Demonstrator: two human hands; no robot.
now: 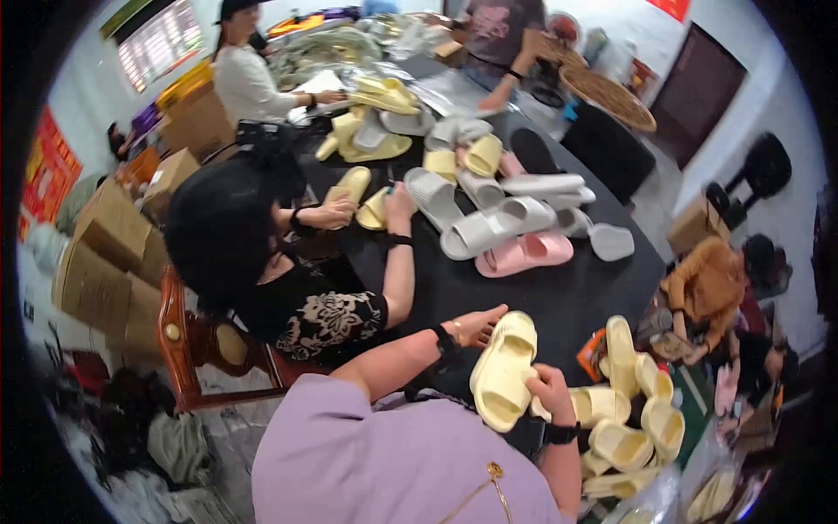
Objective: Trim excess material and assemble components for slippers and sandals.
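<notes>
A pale yellow slide slipper is tilted up before me, over the near edge of the black table. My right hand grips it by the side, fingers closed on its edge. Part of another yellow slipper shows just below that hand; whether I hold it too, I cannot tell. At the slipper's left side, my left hand has its fingers stretched out close to the strap. Whether they touch it is hard to see. Beside my right hand lies a heap of yellow slippers.
Grey slippers and a pink slipper are piled mid-table. At my left, a person in a black cap handles yellow slippers. Two people stand across the table; others work at the right. Cardboard boxes are stacked left.
</notes>
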